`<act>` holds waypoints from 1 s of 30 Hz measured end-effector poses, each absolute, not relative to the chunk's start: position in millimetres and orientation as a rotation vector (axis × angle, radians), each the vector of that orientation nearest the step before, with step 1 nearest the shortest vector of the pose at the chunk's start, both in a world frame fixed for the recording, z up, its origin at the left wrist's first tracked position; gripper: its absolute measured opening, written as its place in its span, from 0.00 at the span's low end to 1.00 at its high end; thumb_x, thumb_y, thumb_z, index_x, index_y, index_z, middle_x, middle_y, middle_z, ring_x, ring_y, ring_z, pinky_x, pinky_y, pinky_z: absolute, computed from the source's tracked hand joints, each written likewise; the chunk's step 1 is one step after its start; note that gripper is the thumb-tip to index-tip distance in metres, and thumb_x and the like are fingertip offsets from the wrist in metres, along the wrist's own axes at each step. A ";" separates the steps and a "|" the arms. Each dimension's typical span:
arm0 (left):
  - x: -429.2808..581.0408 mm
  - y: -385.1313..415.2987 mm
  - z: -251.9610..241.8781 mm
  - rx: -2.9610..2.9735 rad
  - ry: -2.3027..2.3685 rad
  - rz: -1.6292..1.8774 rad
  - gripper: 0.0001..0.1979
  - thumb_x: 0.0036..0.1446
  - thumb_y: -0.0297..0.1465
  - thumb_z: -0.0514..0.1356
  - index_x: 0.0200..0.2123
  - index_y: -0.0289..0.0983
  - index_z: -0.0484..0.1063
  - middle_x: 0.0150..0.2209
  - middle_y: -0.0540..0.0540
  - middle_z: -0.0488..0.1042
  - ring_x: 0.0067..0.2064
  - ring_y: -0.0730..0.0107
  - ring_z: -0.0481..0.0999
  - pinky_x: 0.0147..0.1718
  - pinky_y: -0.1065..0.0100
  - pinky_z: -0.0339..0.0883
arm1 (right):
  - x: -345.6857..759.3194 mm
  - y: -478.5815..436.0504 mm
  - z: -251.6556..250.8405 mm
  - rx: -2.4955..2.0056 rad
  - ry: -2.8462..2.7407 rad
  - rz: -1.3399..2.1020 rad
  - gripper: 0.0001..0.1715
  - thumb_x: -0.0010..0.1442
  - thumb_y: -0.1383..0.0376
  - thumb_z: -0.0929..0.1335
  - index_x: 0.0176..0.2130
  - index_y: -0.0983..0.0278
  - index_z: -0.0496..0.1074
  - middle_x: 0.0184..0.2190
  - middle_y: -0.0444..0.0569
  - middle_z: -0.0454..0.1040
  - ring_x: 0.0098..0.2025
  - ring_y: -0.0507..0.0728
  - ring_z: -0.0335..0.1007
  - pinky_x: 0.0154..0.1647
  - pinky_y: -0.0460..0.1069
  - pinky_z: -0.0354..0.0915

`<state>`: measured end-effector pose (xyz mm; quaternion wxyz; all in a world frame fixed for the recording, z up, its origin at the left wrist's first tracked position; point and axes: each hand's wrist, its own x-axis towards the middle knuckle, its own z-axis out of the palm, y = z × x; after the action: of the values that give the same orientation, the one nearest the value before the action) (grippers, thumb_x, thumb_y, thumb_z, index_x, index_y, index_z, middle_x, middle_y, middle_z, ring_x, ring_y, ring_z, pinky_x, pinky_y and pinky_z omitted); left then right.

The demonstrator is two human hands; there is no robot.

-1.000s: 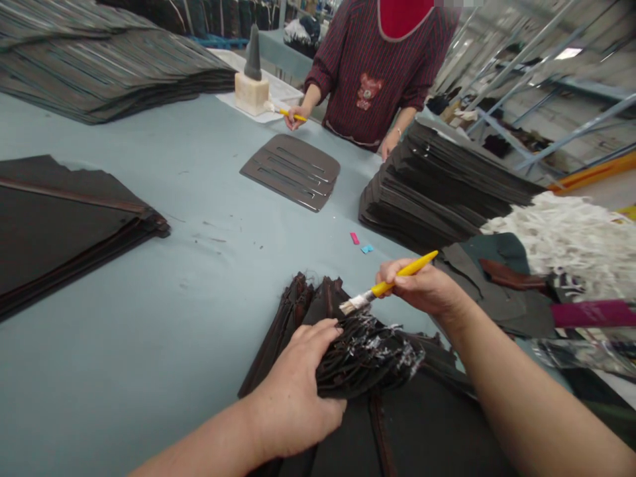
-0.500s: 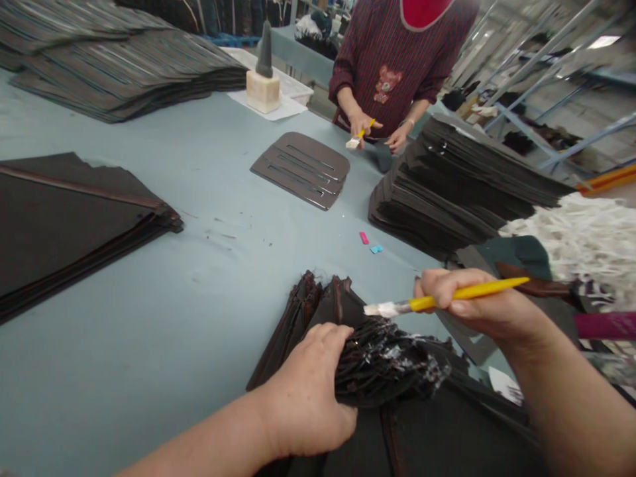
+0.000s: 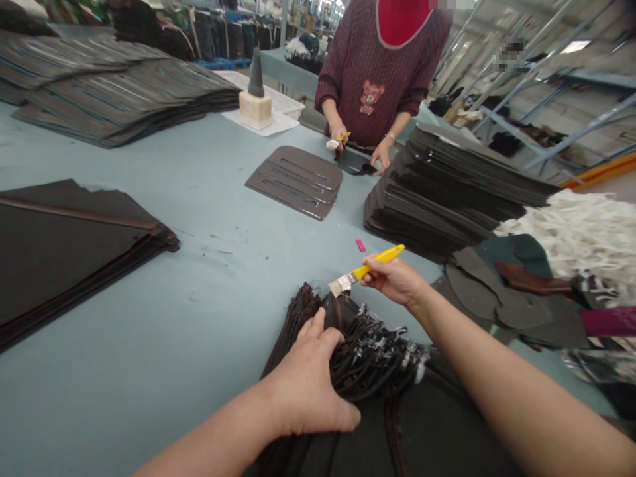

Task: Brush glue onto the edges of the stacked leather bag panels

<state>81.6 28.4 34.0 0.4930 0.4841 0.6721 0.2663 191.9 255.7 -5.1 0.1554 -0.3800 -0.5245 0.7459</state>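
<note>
My left hand (image 3: 305, 384) presses down on a fanned bundle of dark leather pieces (image 3: 370, 358) near the table's front edge, its fingers curled over the smeared edges. My right hand (image 3: 395, 278) grips a yellow-handled brush (image 3: 365, 270), with the bristles hovering just above the far end of the bundle. White glue streaks show on the bundle's edges.
A person in a dark striped apron (image 3: 382, 59) works across the blue table (image 3: 149, 318) with a brush. Tall stacks of dark pieces (image 3: 447, 192) stand at the right, flat stacks (image 3: 64, 245) at the left and far left, slotted pieces (image 3: 295, 179) in the middle, white shreds (image 3: 576, 232) at the right.
My right hand has swung the brush from the right back over the far end of the bundle. The person opposite shifted the brush a little to the left. My left hand stays put.
</note>
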 end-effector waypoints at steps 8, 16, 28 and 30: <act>82.3 27.3 33.7 1.136 1.628 0.636 0.35 0.27 0.32 0.64 0.46 0.35 0.64 0.63 0.35 0.37 0.62 0.48 0.40 0.57 0.55 0.46 | 182.4 258.4 -10.6 -1.143 -1.564 1.976 0.17 0.39 0.61 0.75 0.27 0.67 0.69 0.20 0.44 0.68 0.19 0.48 0.63 0.21 0.46 0.64; 82.6 29.2 28.5 1.090 1.659 0.648 0.37 0.24 0.35 0.66 0.45 0.36 0.64 0.63 0.37 0.36 0.62 0.45 0.40 0.57 0.53 0.46 | 177.7 248.7 -12.1 -1.128 -1.736 1.909 0.16 0.38 0.62 0.75 0.26 0.68 0.70 0.21 0.45 0.70 0.20 0.50 0.64 0.21 0.46 0.63; 89.2 19.9 19.8 1.248 1.606 0.866 0.31 0.32 0.29 0.61 0.46 0.32 0.60 0.60 0.38 0.45 0.61 0.58 0.45 0.60 0.61 0.43 | 198.9 271.6 2.7 -0.932 -1.654 2.247 0.16 0.40 0.60 0.74 0.27 0.67 0.71 0.21 0.46 0.69 0.23 0.52 0.65 0.26 0.49 0.62; 90.6 19.3 20.0 1.210 1.614 0.826 0.34 0.33 0.30 0.61 0.48 0.31 0.59 0.61 0.38 0.43 0.61 0.57 0.46 0.59 0.61 0.45 | 206.3 269.3 9.9 -0.862 -1.669 2.307 0.16 0.39 0.59 0.74 0.26 0.66 0.71 0.21 0.46 0.68 0.23 0.53 0.65 0.27 0.49 0.62</act>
<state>90.6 19.3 20.0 0.4628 0.4920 0.6565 0.3358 206.3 269.3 9.9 0.0830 -0.2887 -0.5591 0.7727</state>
